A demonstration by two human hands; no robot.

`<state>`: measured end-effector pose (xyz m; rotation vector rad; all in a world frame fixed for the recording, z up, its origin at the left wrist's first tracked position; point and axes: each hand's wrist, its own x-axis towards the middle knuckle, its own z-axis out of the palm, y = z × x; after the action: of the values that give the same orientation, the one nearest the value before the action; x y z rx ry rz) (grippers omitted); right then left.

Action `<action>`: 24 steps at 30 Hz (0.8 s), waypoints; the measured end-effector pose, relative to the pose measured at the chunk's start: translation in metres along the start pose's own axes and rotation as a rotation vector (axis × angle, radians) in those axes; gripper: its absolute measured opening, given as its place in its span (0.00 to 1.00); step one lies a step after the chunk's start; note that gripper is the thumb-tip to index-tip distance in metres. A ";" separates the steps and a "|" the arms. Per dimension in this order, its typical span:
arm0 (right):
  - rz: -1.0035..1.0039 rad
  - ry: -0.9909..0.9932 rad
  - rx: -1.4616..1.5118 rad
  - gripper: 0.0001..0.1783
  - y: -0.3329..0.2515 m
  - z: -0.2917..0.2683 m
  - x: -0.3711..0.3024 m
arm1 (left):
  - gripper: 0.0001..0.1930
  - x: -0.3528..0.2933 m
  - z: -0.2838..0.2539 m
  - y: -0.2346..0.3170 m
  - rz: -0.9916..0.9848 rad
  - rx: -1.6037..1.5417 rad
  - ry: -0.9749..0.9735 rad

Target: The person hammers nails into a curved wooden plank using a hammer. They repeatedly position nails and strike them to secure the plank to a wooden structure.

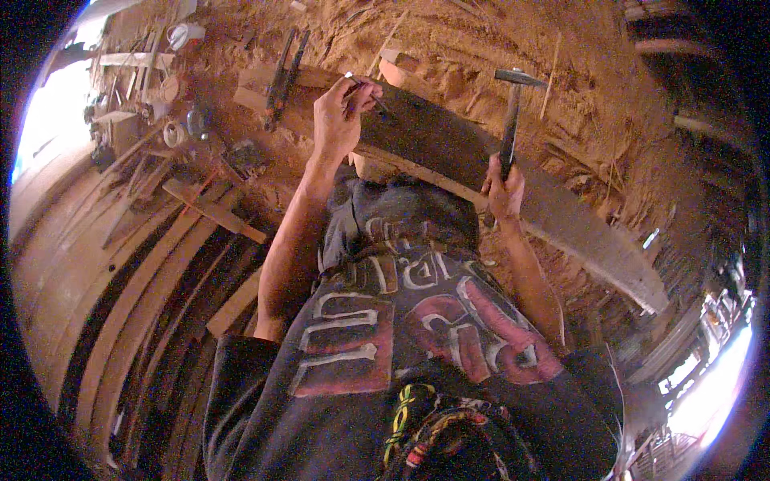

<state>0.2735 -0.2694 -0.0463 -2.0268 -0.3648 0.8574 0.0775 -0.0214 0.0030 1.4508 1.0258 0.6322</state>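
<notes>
My right hand (505,191) is closed round the dark handle of a hammer (511,120). The hammer stands almost upright in the picture, its narrow metal head at the far end. My left hand (341,116) is closed in a pinch on a thin dark rod (380,103), whose kind I cannot make out. The rod's tip points at a long thick wooden plank (449,140), but I cannot tell if it touches. The plank runs across in front of me from far left to near right. Both hands are over or beside it.
A dark long-armed tool (282,84) lies over the plank's left end. Several curved boards (132,297) stack at the left, with a wooden piece (212,210) above. Cups and cans (173,133) sit farther left. Wood chips and sawdust (473,40) cover the ground beyond.
</notes>
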 end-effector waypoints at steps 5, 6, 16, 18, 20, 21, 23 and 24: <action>-0.050 0.033 0.170 0.11 0.006 -0.014 -0.003 | 0.06 0.020 0.010 -0.006 0.139 0.178 -0.219; -0.026 0.039 0.123 0.09 0.010 -0.018 -0.004 | 0.06 0.022 0.014 -0.002 0.165 0.206 -0.260; -0.047 0.246 0.413 0.06 0.005 -0.019 -0.057 | 0.08 0.050 0.055 0.005 0.472 0.481 -0.467; -0.087 0.259 0.429 0.06 -0.006 -0.016 -0.068 | 0.09 0.052 0.061 0.008 0.423 0.492 -0.525; -0.112 0.251 0.408 0.05 -0.014 -0.015 -0.075 | 0.10 0.058 0.066 0.003 0.470 0.480 -0.565; -0.114 0.235 0.374 0.05 -0.019 -0.015 -0.079 | 0.10 0.063 0.068 0.001 0.537 0.459 -0.575; -0.069 0.232 0.356 0.07 -0.032 -0.011 -0.089 | 0.11 0.067 0.069 -0.005 0.420 0.417 -0.627; -0.019 0.264 0.371 0.10 -0.051 -0.003 -0.100 | 0.10 0.065 0.071 0.015 0.242 0.391 -0.681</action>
<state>0.2069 -0.2966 0.0397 -1.7560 -0.0689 0.5848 0.1716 0.0011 -0.0056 1.9642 0.4463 0.0666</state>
